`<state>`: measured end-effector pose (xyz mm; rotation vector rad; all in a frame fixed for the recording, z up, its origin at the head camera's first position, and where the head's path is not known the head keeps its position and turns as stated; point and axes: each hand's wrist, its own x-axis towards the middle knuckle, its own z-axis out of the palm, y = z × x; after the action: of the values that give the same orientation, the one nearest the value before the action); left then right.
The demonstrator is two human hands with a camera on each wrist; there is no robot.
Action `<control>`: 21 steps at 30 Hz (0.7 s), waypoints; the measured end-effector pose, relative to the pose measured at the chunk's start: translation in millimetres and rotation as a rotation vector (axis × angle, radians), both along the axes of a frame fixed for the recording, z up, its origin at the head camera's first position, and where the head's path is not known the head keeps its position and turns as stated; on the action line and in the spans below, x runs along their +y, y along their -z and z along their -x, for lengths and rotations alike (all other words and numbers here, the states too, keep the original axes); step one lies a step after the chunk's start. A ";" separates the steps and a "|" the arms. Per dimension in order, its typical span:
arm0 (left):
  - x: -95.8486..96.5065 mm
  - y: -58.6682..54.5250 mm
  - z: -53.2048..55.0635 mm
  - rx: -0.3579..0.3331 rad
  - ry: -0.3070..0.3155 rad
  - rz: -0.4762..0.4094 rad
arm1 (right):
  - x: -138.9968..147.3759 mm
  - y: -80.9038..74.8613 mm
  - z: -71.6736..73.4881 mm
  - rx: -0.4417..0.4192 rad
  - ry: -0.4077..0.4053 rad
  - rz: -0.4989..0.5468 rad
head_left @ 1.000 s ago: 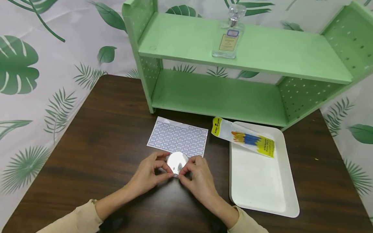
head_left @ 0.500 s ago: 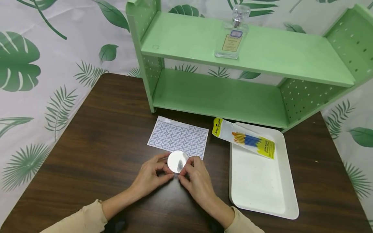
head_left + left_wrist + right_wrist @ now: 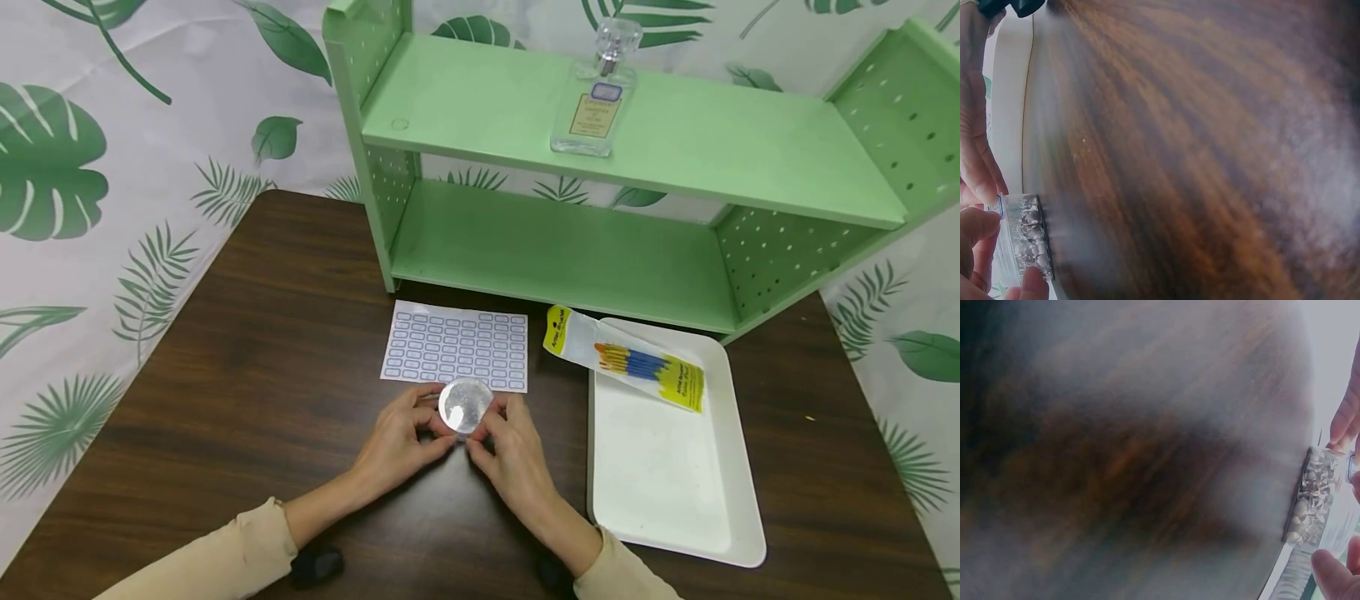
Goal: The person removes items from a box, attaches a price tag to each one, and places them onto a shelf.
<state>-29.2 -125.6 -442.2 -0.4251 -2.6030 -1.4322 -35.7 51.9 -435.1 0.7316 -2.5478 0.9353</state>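
In the head view, my left hand (image 3: 408,433) and right hand (image 3: 512,446) meet around a small round clear container (image 3: 465,406) with a shiny top. Curled fingers of both hands hold it from either side, thumbs together at its near side. The left wrist view shows small silvery pieces inside the container (image 3: 1032,240); their kind is hard to make out. A small blue-bordered label (image 3: 1000,206) sits at its side by the thumb tips. Right behind the container lies a white sheet of blue-bordered labels (image 3: 457,342), flat on the table.
A white tray (image 3: 660,492) stands to the right, with a packet of artist brushes (image 3: 637,362) across its far end. Behind is a green shelf (image 3: 562,242) bearing a glass perfume bottle (image 3: 592,117) with a similar label. The dark wooden table (image 3: 247,333) extends left.
Both hands have moved slightly away from the body with the container. The label sheet has shifted a little left and turned slightly. The container's shiny top now looks speckled rather than plain bright.
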 end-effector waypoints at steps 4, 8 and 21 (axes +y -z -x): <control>1.1 0.0 1.7 -0.009 -0.007 0.008 | -0.1 0.0 1.5 -0.015 0.008 -0.002; 2.0 -0.9 4.4 0.013 -0.008 0.021 | -0.1 0.0 3.0 -0.024 0.020 -0.001; 2.9 2.1 11.6 0.055 -0.013 0.051 | 0.9 -0.4 8.0 -0.071 0.062 0.006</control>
<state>-40.9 -122.7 -444.3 -0.4465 -2.5985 -1.3331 -43.7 52.8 -434.6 0.6242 -2.6122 0.9647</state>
